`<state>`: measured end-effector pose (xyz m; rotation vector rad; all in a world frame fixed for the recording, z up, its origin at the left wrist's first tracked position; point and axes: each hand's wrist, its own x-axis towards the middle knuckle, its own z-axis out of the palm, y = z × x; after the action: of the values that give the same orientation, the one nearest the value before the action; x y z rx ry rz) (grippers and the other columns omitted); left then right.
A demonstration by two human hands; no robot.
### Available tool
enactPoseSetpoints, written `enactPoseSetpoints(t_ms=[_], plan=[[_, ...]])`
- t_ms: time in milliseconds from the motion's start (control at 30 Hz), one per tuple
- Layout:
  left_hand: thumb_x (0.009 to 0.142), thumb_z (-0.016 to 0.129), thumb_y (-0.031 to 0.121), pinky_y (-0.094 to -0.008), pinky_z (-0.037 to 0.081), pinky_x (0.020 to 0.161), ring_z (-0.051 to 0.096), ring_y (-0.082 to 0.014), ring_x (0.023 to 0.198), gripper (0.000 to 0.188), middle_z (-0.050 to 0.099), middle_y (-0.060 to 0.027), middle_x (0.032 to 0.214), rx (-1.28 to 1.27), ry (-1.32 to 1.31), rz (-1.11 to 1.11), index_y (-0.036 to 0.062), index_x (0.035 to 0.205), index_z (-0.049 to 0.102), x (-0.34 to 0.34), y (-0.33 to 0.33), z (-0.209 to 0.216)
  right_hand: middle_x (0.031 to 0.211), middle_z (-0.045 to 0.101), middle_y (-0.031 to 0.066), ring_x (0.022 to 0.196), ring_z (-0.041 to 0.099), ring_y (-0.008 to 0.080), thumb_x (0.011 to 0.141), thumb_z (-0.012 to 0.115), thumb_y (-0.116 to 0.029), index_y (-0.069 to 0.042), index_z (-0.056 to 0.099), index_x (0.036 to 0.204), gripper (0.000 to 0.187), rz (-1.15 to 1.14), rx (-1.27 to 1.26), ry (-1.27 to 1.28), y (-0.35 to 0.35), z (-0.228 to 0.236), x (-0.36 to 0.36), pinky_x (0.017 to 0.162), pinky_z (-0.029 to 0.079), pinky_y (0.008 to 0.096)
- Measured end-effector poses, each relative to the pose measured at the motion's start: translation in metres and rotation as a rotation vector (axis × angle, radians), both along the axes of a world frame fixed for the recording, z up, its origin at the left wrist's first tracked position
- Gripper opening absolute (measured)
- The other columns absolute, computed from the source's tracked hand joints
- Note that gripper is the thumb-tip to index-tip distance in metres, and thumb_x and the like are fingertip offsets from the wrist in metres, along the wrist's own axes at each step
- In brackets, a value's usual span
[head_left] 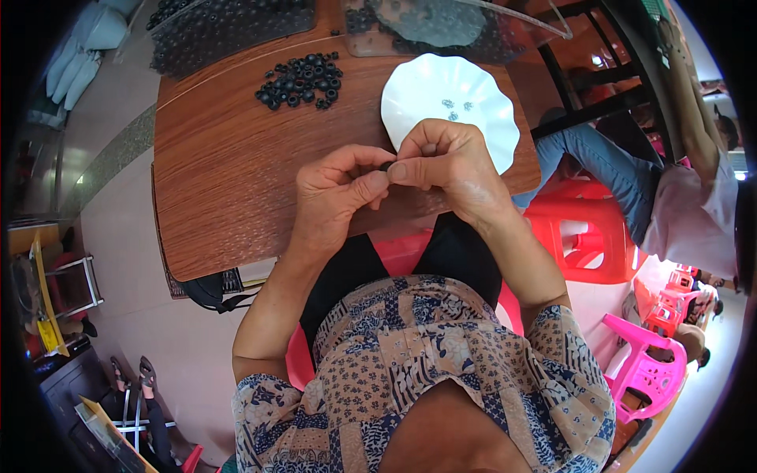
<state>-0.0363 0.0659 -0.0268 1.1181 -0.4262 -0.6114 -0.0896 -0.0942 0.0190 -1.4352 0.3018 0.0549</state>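
My left hand (pixel 331 189) and my right hand (pixel 453 165) meet above the near side of the wooden table. Between their pinched fingertips sits a small black round piece (pixel 385 166), mostly covered by the fingers. Both hands are closed on it. Beyond my left hand lies a loose pile of small black bead-like pieces (pixel 302 81), some showing a hole. A white scalloped plate (pixel 489 130) stands just past my right hand, partly hidden by it. On that plate lie three small greyish, clear-looking bits (pixel 453 117).
Two clear bins, left (pixel 236 35) and right (pixel 378 43), hold many black pieces along the table's (pixel 229 173) far edge. A person in jeans (pixel 603 158) sits at the right, near a red stool (pixel 583 236). A pink chair (pixel 646 370) stands farther back.
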Motion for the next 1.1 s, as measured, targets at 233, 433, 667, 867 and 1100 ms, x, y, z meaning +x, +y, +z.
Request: enactPoseSetpoints(t_ms=[233, 433, 667, 867, 1100], plan=[[0.082, 0.062, 0.003, -0.0218, 0.045, 0.056, 0.055, -0.011, 0.062, 0.016, 0.062, -0.0081, 0.08, -0.122, 0.079, 0.095, -0.0044, 0.096, 0.06, 0.013, 0.01, 0.005, 0.066, 0.059, 0.0024, 0.059, 0.052, 0.0063, 0.073, 0.067, 0.002, 0.001, 0.061, 0.078, 0.007, 0.037, -0.165, -0.055, 0.01, 0.009, 0.023, 0.052, 0.04, 0.0198], [0.084, 0.06, 0.004, -0.0236, 0.045, 0.054, 0.056, -0.0134, 0.061, 0.015, 0.062, -0.0111, 0.081, -0.259, 0.166, 0.262, -0.004, 0.096, 0.059, 0.048, 0.036, -0.006, 0.074, 0.06, 0.0069, 0.068, 0.056, 0.0183, 0.069, 0.066, 0.001, -0.002, 0.063, 0.086, 0.018, 0.018, -0.977, -0.558, 0.012, -0.018, 0.075, 0.06, 0.045, 0.0293], [0.083, 0.06, 0.003, -0.0256, 0.043, 0.055, 0.054, -0.014, 0.06, 0.017, 0.061, -0.0123, 0.08, -0.349, 0.308, 0.285, -0.006, 0.097, 0.059, 0.056, 0.042, -0.011, 0.072, 0.054, 0.0103, 0.073, 0.054, 0.0277, 0.061, 0.068, -0.002, -0.007, 0.066, 0.082, 0.021, 0.155, -1.41, -0.659, 0.019, -0.04, 0.108, 0.062, 0.044, 0.0373], [0.083, 0.06, 0.003, -0.0255, 0.042, 0.054, 0.054, -0.0139, 0.059, 0.016, 0.061, -0.0126, 0.079, -0.338, 0.318, 0.286, -0.0059, 0.096, 0.059, 0.057, 0.042, -0.012, 0.071, 0.052, 0.0091, 0.073, 0.053, 0.027, 0.062, 0.067, -0.002, -0.007, 0.065, 0.08, 0.019, 0.221, -1.473, -0.626, 0.019, -0.045, 0.111, 0.061, 0.044, 0.0374], [0.083, 0.06, 0.003, -0.0253, 0.041, 0.054, 0.054, -0.0136, 0.059, 0.016, 0.061, -0.0125, 0.079, -0.323, 0.327, 0.266, -0.0056, 0.096, 0.06, 0.055, 0.042, -0.013, 0.072, 0.052, 0.0093, 0.074, 0.053, 0.0277, 0.063, 0.066, -0.001, -0.004, 0.062, 0.079, 0.017, 0.235, -1.474, -0.675, 0.02, -0.043, 0.102, 0.062, 0.044, 0.0386]])
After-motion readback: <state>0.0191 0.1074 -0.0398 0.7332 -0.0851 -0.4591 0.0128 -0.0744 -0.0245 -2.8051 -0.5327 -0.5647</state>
